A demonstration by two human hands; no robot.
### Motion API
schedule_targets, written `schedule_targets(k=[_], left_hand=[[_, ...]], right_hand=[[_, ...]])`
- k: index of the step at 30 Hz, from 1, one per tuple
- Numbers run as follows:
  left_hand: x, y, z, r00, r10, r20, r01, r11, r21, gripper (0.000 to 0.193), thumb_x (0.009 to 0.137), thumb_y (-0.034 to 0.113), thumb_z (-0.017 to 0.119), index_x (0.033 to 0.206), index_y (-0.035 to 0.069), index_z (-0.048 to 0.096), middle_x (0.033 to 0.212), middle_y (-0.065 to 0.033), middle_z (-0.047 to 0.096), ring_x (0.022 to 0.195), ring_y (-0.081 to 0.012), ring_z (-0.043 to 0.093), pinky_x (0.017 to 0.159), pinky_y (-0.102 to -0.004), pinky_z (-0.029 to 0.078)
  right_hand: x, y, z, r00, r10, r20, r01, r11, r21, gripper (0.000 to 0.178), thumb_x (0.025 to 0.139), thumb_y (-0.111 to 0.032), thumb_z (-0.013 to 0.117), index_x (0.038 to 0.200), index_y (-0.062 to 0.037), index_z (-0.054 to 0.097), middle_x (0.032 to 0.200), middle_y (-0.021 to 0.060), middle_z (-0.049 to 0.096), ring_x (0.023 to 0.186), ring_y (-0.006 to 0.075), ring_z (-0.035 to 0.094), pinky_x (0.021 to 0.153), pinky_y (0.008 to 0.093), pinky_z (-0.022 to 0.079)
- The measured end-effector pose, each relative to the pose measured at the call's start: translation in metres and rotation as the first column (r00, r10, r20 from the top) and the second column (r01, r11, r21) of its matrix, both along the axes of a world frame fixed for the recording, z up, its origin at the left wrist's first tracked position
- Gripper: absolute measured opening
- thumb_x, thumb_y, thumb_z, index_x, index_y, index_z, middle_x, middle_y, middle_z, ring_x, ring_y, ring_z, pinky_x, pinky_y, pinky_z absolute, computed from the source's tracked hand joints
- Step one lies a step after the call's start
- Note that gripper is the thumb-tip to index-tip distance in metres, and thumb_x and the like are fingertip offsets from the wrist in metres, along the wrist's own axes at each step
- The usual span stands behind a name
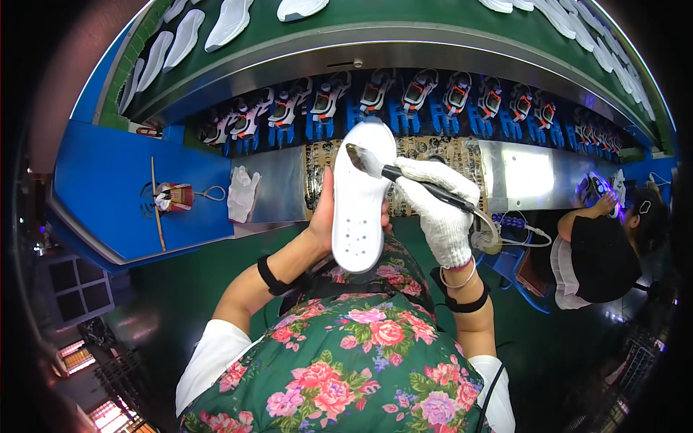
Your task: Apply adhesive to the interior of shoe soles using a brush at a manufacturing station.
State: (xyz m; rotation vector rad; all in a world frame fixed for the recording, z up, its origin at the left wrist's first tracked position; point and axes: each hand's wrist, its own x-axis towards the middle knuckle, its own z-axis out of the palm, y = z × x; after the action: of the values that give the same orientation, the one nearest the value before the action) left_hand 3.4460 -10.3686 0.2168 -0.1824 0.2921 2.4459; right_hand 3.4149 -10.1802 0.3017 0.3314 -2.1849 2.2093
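Note:
A white shoe sole [355, 206] with a cluster of small holes toward its near end is held upright in front of me. My bare left hand [324, 213] grips it, thumb along the left edge and fingertips showing at the right edge. In my right hand [440, 202], which wears a white knitted glove, is a brush [369, 162] with a black handle. Its flat bristles lie against the upper part of the sole. From the handle's rear end a pale hose [494, 232] curves downward.
Behind the sole runs a bench [284, 184] partly covered with printed tape. Beyond it, shoes [328, 97] stand on blue racks beneath a green belt [390, 13] carrying more soles. A white glove [243, 193] and a red can [175, 197] lie left. Another person [595, 256] works at right.

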Motion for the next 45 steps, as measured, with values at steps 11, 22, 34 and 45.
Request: schedule_targets(k=[11, 22, 34, 45], left_hand=[[-0.004, 0.043, 0.029, 0.961, 0.207, -0.186, -0.254, 0.925, -0.282, 0.098, 0.089, 0.084, 0.019, 0.155, 0.012, 0.029, 0.151, -0.0105, 0.044, 0.137, -0.0283, 0.045, 0.116, -0.0440, 0.034], [-0.011, 0.035, 0.020, 0.941, 0.250, -0.228, -0.309, 0.911, -0.275, 0.092, 0.093, 0.079, 0.022, 0.152, 0.008, 0.033, 0.147, -0.0140, 0.047, 0.134, -0.0280, 0.049, 0.112, -0.0439, 0.041], [-0.028, 0.010, 0.004, 0.949, 0.261, -0.178, -0.289, 0.946, -0.150, 0.093, 0.089, 0.083, 0.030, 0.140, 0.007, 0.045, 0.118, -0.0174, 0.064, 0.102, -0.0286, 0.067, 0.089, -0.0430, 0.056], [-0.044, -0.003, -0.003, 0.961, 0.151, -0.231, -0.175, 0.981, -0.086, 0.107, 0.080, 0.093, 0.026, 0.134, 0.003, 0.048, 0.100, -0.0195, 0.062, 0.085, -0.0312, 0.066, 0.073, -0.0450, 0.057]], right_hand=[[-0.013, -0.011, 0.015, 0.680, 0.054, -0.731, 0.342, 0.859, 0.381, 0.029, 0.074, 0.005, 0.074, 0.102, -0.0024, 0.073, 0.102, 0.0163, 0.073, 0.090, 0.0303, 0.070, 0.080, 0.0373, 0.055], [-0.009, -0.009, 0.008, 0.764, 0.088, -0.639, 0.180, 0.922, 0.342, 0.028, 0.073, 0.004, 0.074, 0.100, -0.0025, 0.073, 0.104, 0.0167, 0.073, 0.091, 0.0308, 0.070, 0.081, 0.0375, 0.056], [0.007, -0.016, -0.003, 0.722, 0.302, -0.622, -0.019, 0.908, 0.419, 0.033, 0.071, 0.001, 0.076, 0.104, -0.0048, 0.073, 0.102, 0.0140, 0.073, 0.091, 0.0307, 0.070, 0.081, 0.0381, 0.055], [0.021, -0.012, -0.026, 0.762, 0.407, -0.504, -0.256, 0.904, 0.342, 0.035, 0.071, -0.002, 0.078, 0.106, -0.0075, 0.075, 0.102, 0.0126, 0.073, 0.088, 0.0295, 0.070, 0.077, 0.0375, 0.056]])
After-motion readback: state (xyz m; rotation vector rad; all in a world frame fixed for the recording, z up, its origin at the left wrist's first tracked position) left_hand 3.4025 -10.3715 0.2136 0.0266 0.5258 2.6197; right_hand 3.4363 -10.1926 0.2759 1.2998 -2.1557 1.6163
